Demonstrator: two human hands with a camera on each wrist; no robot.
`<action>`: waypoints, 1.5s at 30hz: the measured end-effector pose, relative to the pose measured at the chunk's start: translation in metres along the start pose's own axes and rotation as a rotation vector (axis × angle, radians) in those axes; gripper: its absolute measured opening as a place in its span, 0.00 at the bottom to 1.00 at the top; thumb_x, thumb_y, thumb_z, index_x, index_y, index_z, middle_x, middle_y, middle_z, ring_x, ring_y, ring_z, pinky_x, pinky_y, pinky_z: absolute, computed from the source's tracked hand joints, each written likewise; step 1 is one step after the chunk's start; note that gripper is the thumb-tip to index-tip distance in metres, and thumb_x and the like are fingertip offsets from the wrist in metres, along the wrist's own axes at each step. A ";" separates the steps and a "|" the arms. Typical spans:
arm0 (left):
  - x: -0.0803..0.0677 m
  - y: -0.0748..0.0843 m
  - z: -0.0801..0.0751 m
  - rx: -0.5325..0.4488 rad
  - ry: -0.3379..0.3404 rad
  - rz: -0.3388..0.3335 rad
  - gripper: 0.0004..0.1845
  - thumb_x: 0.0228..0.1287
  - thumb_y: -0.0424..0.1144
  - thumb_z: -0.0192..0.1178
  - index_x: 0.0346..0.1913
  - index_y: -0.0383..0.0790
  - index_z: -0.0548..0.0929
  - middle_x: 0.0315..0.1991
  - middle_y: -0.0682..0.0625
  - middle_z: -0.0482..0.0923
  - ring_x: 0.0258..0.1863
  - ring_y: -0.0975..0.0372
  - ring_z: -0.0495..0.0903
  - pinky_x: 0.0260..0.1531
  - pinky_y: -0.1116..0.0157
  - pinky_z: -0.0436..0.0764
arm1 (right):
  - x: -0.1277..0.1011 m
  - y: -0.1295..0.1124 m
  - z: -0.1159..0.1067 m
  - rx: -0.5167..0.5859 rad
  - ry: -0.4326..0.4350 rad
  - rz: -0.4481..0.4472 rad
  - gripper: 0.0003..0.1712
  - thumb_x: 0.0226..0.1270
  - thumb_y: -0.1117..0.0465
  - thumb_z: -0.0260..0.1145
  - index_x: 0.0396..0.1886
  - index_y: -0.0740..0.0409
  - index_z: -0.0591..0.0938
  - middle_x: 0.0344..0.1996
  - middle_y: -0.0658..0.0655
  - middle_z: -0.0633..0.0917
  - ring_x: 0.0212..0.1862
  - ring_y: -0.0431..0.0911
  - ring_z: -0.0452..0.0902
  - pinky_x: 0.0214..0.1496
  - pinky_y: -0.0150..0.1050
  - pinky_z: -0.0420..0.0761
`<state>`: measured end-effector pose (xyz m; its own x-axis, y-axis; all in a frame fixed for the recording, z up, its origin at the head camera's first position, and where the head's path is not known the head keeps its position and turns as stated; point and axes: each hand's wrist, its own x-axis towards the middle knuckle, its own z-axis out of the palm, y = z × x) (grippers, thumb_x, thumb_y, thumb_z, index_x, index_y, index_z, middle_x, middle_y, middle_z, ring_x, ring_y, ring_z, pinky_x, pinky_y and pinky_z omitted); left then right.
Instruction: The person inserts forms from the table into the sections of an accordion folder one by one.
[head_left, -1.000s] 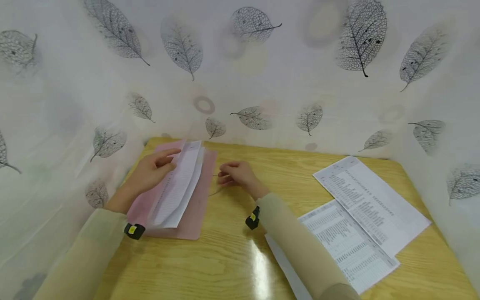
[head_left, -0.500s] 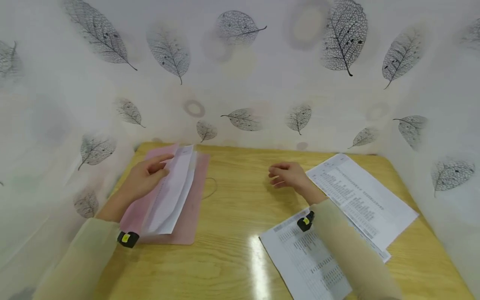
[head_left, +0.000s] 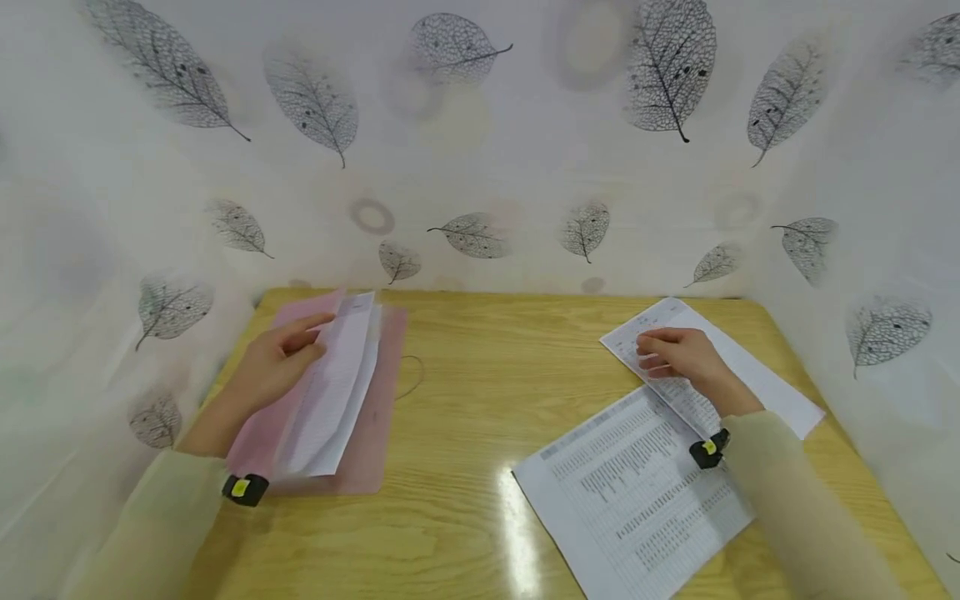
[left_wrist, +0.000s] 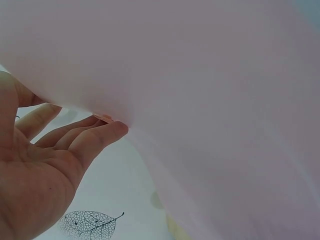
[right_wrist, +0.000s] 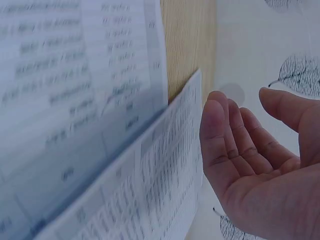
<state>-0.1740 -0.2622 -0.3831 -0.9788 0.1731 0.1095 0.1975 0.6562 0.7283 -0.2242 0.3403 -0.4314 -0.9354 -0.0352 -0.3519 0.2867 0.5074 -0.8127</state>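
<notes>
On the left of the table lies a pink folder with its cover lifted and white sheets inside. My left hand pinches the edge of the translucent pink cover between thumb and fingers, as the left wrist view shows. At the right, my right hand hovers over two overlapping printed papers, holding nothing; its fingers are loosely bent with the thumb apart. The upper printed sheet is partly covered by that hand and forearm. Nearer to me is the other printed sheet.
A thin elastic loop sticks out from the folder's right edge. The wooden table reaches back to a pale, leaf-patterned curtain that also hangs along both sides.
My right hand has moved from beside the folder's elastic loop rightward to above the printed papers. My left hand keeps its hold on the folder cover. The head view has shifted slightly.
</notes>
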 end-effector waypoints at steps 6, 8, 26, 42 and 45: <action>0.001 0.003 -0.001 -0.002 -0.017 -0.002 0.26 0.78 0.35 0.58 0.76 0.40 0.75 0.69 0.29 0.76 0.66 0.38 0.80 0.45 0.86 0.70 | -0.012 0.027 -0.050 -0.034 0.045 0.027 0.43 0.81 0.43 0.61 0.76 0.74 0.66 0.47 0.49 0.89 0.42 0.36 0.89 0.49 0.38 0.88; 0.001 0.004 -0.001 -0.004 -0.019 -0.006 0.26 0.78 0.35 0.58 0.76 0.40 0.74 0.69 0.28 0.76 0.66 0.38 0.80 0.45 0.86 0.70 | -0.013 0.036 -0.065 -0.018 0.044 0.046 0.45 0.81 0.42 0.60 0.77 0.75 0.64 0.42 0.41 0.87 0.42 0.35 0.89 0.50 0.37 0.88; -0.002 -0.001 -0.002 0.001 -0.023 -0.003 0.26 0.78 0.35 0.58 0.76 0.41 0.74 0.70 0.28 0.74 0.66 0.36 0.79 0.45 0.86 0.70 | -0.027 0.106 -0.148 -0.085 0.198 0.071 0.33 0.81 0.47 0.60 0.64 0.75 0.76 0.28 0.28 0.83 0.33 0.30 0.83 0.38 0.33 0.86; -0.002 0.004 -0.001 0.017 -0.029 -0.028 0.26 0.79 0.35 0.58 0.76 0.42 0.74 0.71 0.29 0.74 0.67 0.36 0.79 0.46 0.84 0.70 | -0.022 0.116 -0.140 -0.482 0.215 0.109 0.44 0.72 0.40 0.68 0.64 0.78 0.74 0.60 0.84 0.75 0.53 0.67 0.76 0.43 0.40 0.72; -0.002 0.004 -0.001 0.029 -0.030 -0.031 0.26 0.79 0.36 0.58 0.76 0.42 0.74 0.71 0.29 0.74 0.67 0.36 0.79 0.49 0.79 0.75 | -0.020 0.109 -0.138 -0.463 0.190 0.148 0.43 0.69 0.42 0.71 0.62 0.79 0.75 0.60 0.83 0.73 0.51 0.64 0.75 0.41 0.38 0.73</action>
<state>-0.1712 -0.2603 -0.3798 -0.9825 0.1739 0.0669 0.1692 0.6823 0.7112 -0.2029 0.5149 -0.4489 -0.9250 0.2012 -0.3222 0.3377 0.8240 -0.4550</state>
